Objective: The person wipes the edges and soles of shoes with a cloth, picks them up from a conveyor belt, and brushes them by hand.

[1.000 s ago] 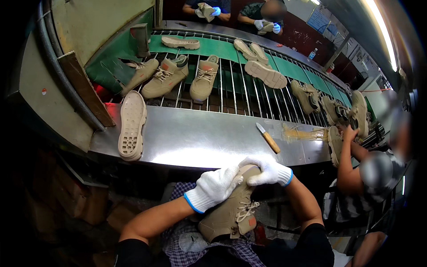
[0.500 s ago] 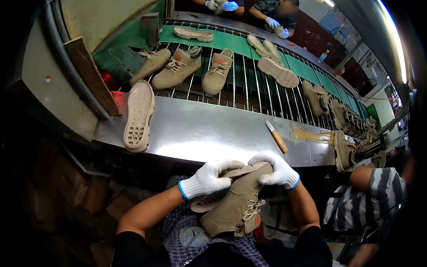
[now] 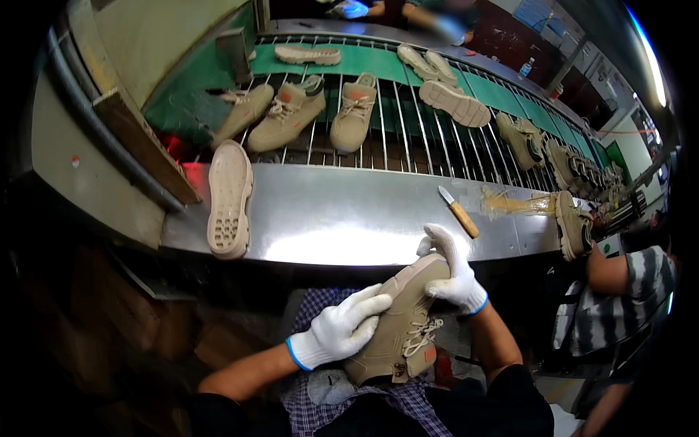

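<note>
A tan lace-up shoe (image 3: 397, 328) stands toe-up over my lap, its laces (image 3: 422, 335) facing right. Along its left side runs a pale thick sole (image 3: 409, 280). My left hand (image 3: 338, 329), in a white knit glove with a blue cuff, presses its closed fingers on the sole's side. The lower part of the sole is hidden behind it. Gloved the same way, my right hand (image 3: 453, 275) grips the toe end, with its palm against the upper. On the metal ledge ahead lie a wooden-handled knife (image 3: 460, 215) and a loose beige sole (image 3: 229, 200).
Beyond the metal ledge (image 3: 328, 211), a rack of metal rods (image 3: 393, 135) carries several tan shoes (image 3: 353, 120) and loose soles (image 3: 455, 104). Another shoe (image 3: 573, 226) stands at the ledge's right end. A person in a striped shirt (image 3: 619, 295) sits close on my right; others work across the rack.
My left hand has slid down along the sole, whose lower end earlier stood away from the shoe. The sole's toe part now lies against the upper. My right hand stays at the toe, fingers raised higher.
</note>
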`<state>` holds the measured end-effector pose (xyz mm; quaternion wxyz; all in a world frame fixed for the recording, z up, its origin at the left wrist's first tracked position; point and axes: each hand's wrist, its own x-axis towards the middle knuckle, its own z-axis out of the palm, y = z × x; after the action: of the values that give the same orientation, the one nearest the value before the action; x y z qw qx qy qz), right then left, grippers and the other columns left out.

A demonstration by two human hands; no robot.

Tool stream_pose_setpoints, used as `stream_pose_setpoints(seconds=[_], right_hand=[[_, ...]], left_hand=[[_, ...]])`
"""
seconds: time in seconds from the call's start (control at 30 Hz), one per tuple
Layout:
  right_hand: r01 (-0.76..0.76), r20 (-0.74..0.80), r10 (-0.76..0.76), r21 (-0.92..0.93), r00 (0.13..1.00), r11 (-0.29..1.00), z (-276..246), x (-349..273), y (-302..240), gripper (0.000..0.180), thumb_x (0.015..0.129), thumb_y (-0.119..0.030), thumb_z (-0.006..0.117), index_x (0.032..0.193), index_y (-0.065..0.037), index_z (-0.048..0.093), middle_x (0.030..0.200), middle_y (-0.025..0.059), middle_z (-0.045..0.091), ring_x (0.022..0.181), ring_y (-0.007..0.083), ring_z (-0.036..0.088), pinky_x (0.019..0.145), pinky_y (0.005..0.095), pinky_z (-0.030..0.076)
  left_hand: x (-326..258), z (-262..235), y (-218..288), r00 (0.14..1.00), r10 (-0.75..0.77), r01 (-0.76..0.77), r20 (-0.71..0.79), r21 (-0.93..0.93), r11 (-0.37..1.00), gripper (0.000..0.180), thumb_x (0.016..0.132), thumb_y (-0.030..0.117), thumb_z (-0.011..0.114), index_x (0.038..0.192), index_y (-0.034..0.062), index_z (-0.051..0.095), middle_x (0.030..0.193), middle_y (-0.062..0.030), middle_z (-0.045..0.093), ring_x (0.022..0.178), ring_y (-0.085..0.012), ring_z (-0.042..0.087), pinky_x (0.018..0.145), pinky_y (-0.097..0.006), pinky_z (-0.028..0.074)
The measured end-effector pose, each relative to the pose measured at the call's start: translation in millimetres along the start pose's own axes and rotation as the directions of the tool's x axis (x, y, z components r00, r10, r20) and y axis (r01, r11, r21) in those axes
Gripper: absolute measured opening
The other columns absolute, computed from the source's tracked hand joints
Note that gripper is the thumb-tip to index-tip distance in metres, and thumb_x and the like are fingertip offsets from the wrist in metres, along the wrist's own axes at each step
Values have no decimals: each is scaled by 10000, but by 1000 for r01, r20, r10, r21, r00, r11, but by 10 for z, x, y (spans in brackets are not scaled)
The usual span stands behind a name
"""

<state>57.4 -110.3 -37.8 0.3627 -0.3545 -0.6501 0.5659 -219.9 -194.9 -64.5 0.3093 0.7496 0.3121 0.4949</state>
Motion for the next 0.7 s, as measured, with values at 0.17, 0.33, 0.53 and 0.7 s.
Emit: stream_pose_setpoints(seconds=[0.17,0.33,0.53,0.7], right_hand=[[240,-176,-208,182,962,954,463,77,48,1251,757,-381,966,1685,-60,191,1309,121,505,1207,196,520,1046,365,469],[381,-74,-417,-288,906,879,582,187,-296,1251,735,-323,978,1653,18,198,1325,171,496,1223,267,544,1067,420,484],[62,-29,-60,107,998,992,704,-66,-366,1148,750,-322,982,1591,66,304,1454,179,535,1327,267,555,1122,430,483],[257,-297,-228,63,927,964,638,-385,-521,1006,687,-275,1031,1444,72,467,1321,175,650,1216,212,636,1053,377,541]], left_hand=[[527,-241,274,894,-417,367,165,267,891,343,1095,298,536,1244,5,633,905,-234,719,820,-414,739,699,-461,596],[1366,-511,344,828,-339,218,447,300,929,341,1075,340,535,1187,63,699,996,-227,738,873,-434,719,787,-476,569],[1536,-748,557,717,-344,295,606,183,938,297,1066,286,633,1201,30,701,999,-126,741,885,-208,678,842,-342,548],[249,-757,-161,654,-663,753,364,-396,526,577,1078,425,626,1451,-13,574,1365,-154,663,1206,-210,647,1056,-388,532]])
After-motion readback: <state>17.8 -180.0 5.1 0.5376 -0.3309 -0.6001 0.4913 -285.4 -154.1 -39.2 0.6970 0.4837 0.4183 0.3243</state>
